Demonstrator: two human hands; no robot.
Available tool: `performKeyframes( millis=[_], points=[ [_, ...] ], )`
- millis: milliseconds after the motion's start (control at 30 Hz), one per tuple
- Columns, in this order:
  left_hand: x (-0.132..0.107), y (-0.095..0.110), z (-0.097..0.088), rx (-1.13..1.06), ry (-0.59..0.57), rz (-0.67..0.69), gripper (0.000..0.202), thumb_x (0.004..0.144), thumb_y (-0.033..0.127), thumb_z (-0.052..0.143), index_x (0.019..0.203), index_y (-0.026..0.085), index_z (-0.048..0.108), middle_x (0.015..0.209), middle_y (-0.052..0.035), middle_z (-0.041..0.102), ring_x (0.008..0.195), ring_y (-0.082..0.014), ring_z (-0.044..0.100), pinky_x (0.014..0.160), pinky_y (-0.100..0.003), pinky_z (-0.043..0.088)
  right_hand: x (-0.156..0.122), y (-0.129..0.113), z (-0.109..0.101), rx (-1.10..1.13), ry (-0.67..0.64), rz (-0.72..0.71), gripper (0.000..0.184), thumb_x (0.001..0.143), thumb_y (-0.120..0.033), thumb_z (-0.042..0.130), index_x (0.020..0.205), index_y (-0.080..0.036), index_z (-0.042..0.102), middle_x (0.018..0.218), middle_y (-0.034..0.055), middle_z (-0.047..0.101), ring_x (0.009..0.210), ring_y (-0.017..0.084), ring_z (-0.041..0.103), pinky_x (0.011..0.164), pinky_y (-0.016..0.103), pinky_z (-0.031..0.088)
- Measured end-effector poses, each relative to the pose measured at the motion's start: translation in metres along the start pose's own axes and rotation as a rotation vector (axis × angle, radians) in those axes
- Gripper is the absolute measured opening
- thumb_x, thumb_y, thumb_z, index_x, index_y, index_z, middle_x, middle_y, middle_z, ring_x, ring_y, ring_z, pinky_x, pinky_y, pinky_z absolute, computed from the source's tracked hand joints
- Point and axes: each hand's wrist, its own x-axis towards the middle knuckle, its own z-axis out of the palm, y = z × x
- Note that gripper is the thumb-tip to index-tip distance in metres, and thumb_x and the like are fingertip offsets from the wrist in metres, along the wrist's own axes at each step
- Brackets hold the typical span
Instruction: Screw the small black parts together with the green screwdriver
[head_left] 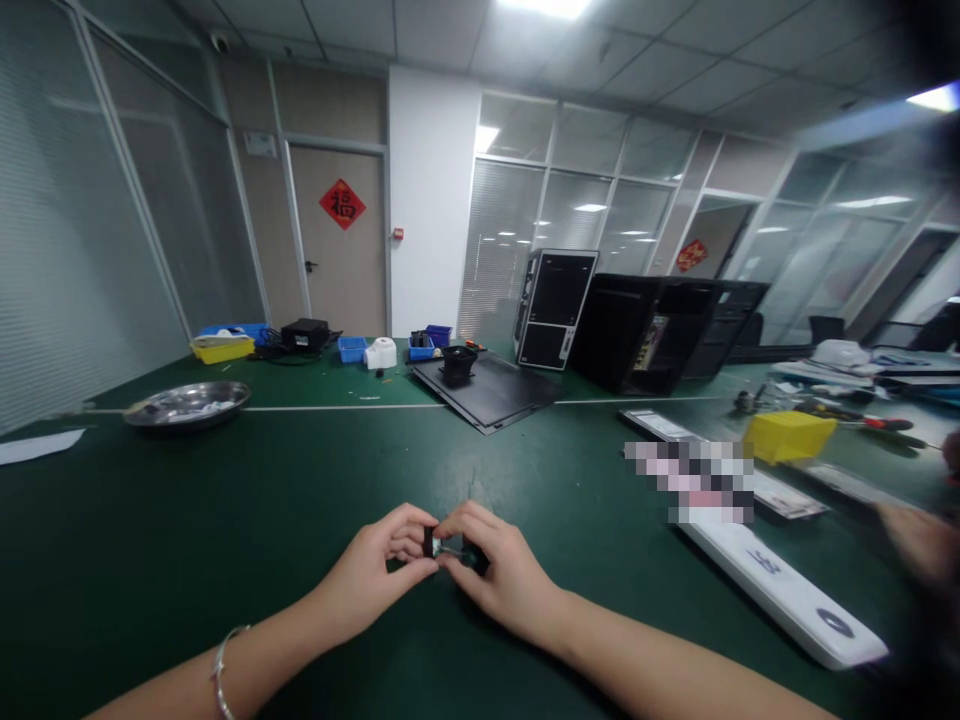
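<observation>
My left hand (386, 555) pinches a small black part (429, 541) with a pale, greenish inner face between thumb and fingertips. Opposite it, my right hand (502, 560) is closed around what looks like a small screwdriver (474, 558), with a dark handle and a thin metal shaft. The shaft points left and its tip meets the pale face of the part; exact contact is too small to make out. Both hands are just above the green table (300, 500), close together. My right fingers partly cover the handle.
A metal bowl (187, 408) holds small pieces at left. Ahead lie a black panel (502, 390) and computer cases (555, 310). At right are a long white strip-shaped casing (780, 575), a yellow bin (789, 437) and another person's blurred hand (919, 540).
</observation>
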Motion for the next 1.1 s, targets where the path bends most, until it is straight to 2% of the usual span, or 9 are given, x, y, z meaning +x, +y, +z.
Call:
performKeyframes(
  millis=[167, 267, 400, 567, 800, 1000, 1100],
  points=[
    [0.0, -0.001, -0.001, -0.001, 0.007, 0.039, 0.017, 0.086, 0.023, 0.059, 0.102, 0.017, 0.06, 0.088, -0.0042, 0.067, 0.082, -0.0194, 0.064, 0.076, -0.032, 0.05, 0.001, -0.001, 0.001, 0.02, -0.019, 0.004, 0.012, 0.088, -0.02, 0.065, 0.1, -0.021, 0.063, 0.097, 0.0043, 0.063, 0.085, 0.016, 0.062, 0.076, 0.027, 0.049],
    [0.0, -0.001, -0.001, -0.005, 0.03, 0.066, 0.015, 0.087, 0.021, 0.056, 0.1, 0.019, 0.06, 0.089, -0.0031, 0.066, 0.086, -0.0196, 0.064, 0.08, -0.032, 0.05, 0.001, -0.001, 0.001, 0.025, -0.037, -0.01, 0.021, 0.087, -0.021, 0.066, 0.108, -0.022, 0.062, 0.1, 0.0044, 0.063, 0.088, 0.017, 0.062, 0.077, 0.027, 0.049],
    [0.001, -0.003, -0.003, -0.123, 0.044, 0.019, 0.017, 0.087, 0.025, 0.056, 0.103, 0.019, 0.059, 0.091, -0.0034, 0.065, 0.083, -0.0192, 0.065, 0.079, -0.033, 0.051, 0.002, 0.001, 0.0, 0.04, -0.014, 0.012, 0.031, 0.087, -0.02, 0.067, 0.116, -0.023, 0.058, 0.098, 0.0031, 0.064, 0.088, 0.017, 0.062, 0.079, 0.028, 0.048],
    [0.004, -0.012, -0.005, -0.208, 0.054, 0.005, 0.023, 0.088, 0.029, 0.057, 0.108, 0.018, 0.059, 0.095, -0.0063, 0.065, 0.082, -0.0195, 0.063, 0.077, -0.035, 0.051, 0.005, 0.007, -0.003, 0.023, 0.024, 0.05, 0.022, 0.089, -0.017, 0.061, 0.11, -0.021, 0.06, 0.095, 0.0035, 0.063, 0.086, 0.017, 0.059, 0.078, 0.029, 0.046],
    [0.007, -0.021, -0.009, -0.206, 0.033, 0.047, 0.02, 0.09, 0.028, 0.054, 0.105, 0.017, 0.061, 0.088, -0.0057, 0.065, 0.08, -0.0202, 0.06, 0.074, -0.035, 0.048, 0.007, 0.011, -0.003, 0.009, 0.03, 0.069, 0.005, 0.09, -0.016, 0.056, 0.092, -0.019, 0.059, 0.087, 0.003, 0.061, 0.079, 0.017, 0.058, 0.074, 0.028, 0.045],
    [0.007, -0.02, -0.012, -0.124, 0.031, 0.022, 0.023, 0.09, 0.028, 0.052, 0.107, 0.017, 0.064, 0.087, -0.0063, 0.066, 0.077, -0.0196, 0.058, 0.071, -0.034, 0.045, 0.007, 0.009, -0.005, 0.005, 0.008, 0.055, 0.004, 0.091, -0.018, 0.055, 0.088, -0.019, 0.058, 0.086, 0.0033, 0.063, 0.078, 0.017, 0.059, 0.074, 0.029, 0.046],
    [0.007, -0.019, -0.012, -0.101, 0.025, 0.018, 0.027, 0.09, 0.031, 0.052, 0.111, 0.018, 0.064, 0.094, -0.0076, 0.066, 0.077, -0.0193, 0.058, 0.071, -0.034, 0.045, 0.007, 0.008, -0.005, 0.022, -0.004, 0.036, 0.007, 0.093, -0.019, 0.052, 0.09, -0.019, 0.059, 0.088, 0.0037, 0.064, 0.08, 0.017, 0.06, 0.075, 0.029, 0.047]
  ],
)
